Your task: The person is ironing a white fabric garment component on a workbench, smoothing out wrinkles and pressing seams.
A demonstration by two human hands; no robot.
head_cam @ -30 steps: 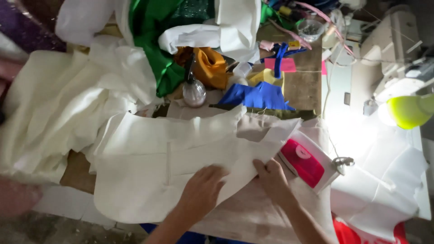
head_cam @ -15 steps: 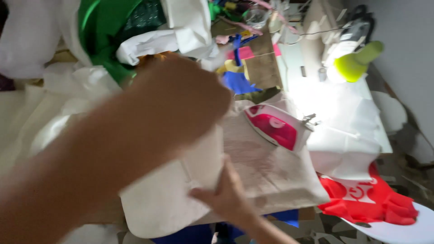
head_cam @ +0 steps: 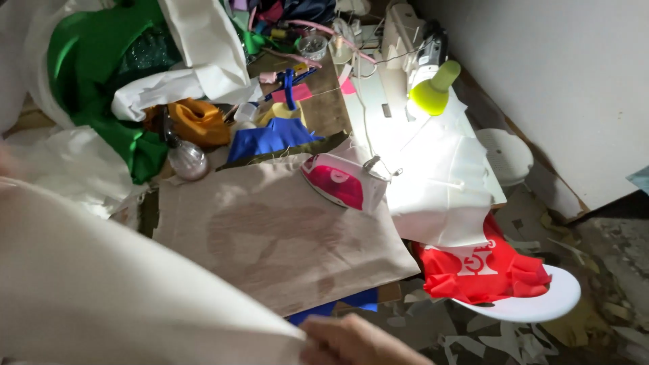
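Observation:
A large white cloth point(head_cam: 101, 290) is lifted up and fills the lower left of the head view. My right hand point(head_cam: 355, 343) is at the bottom edge, its fingers closed on the cloth's lower corner. A blurred, skin-coloured shape at the far left edge point(head_cam: 4, 163), by the cloth's upper edge, may be my left hand; its grip is unclear. Behind the cloth lies a beige padded sheet point(head_cam: 284, 236) with a darker damp-looking patch. A pink and white iron point(head_cam: 341, 182) rests on the sheet's far right corner.
A red printed garment point(head_cam: 483, 270) lies on a round white stool point(head_cam: 547, 304) at the right. A yellow-green lamp point(head_cam: 433, 91) lights white fabric point(head_cam: 439, 182) by a sewing machine point(head_cam: 405, 34). Green point(head_cam: 88, 61), orange point(head_cam: 196, 122) and blue point(head_cam: 270, 135) cloths are heaped behind.
The white cloth that lay flat under both hands has been lifted off the beige sheet toward the left. My left arm swept across the view. The camera turned right.

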